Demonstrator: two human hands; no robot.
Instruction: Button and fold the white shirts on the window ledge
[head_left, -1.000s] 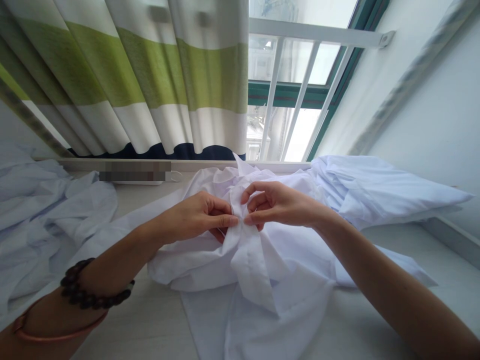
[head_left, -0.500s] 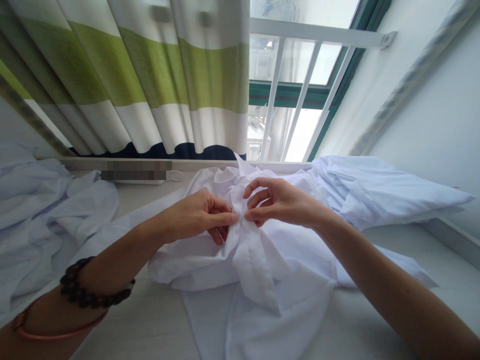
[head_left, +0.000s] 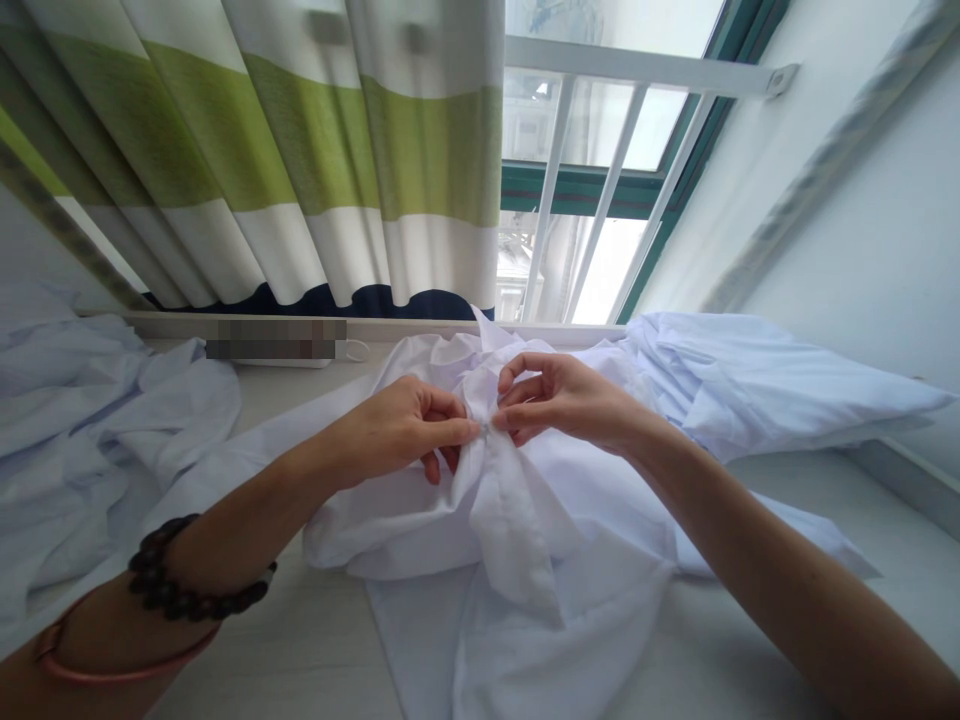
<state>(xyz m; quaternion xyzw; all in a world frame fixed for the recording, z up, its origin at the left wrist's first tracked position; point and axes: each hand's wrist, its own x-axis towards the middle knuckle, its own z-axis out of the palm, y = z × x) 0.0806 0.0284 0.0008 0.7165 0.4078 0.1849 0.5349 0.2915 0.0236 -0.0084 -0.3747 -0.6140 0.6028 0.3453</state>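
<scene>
A white shirt [head_left: 517, 510] lies spread and rumpled on the pale surface, its front strip of cloth raised a little in the middle. My left hand [head_left: 412, 425] pinches the left edge of this strip between thumb and fingers. From the other side, my right hand [head_left: 566, 400] grips the cloth with thumb and fingertips, its index finger arched above. The two thumbs nearly meet at a small spot that could be a button, too small and covered to be sure. Below the hands, a loose flap of the shirt hangs toward me.
More white cloth is heaped at the left [head_left: 82, 430], and a folded white bundle [head_left: 780, 380] rests at the right. Behind stand a green-and-white curtain [head_left: 322, 150] and white window bars [head_left: 607, 190]. A white flat object [head_left: 292, 362], partly blurred out, lies by the sill.
Both hands stay pinched on the shirt front, with only slight finger shifts; the right fingers have drawn in a bit. The view has moved slightly.
</scene>
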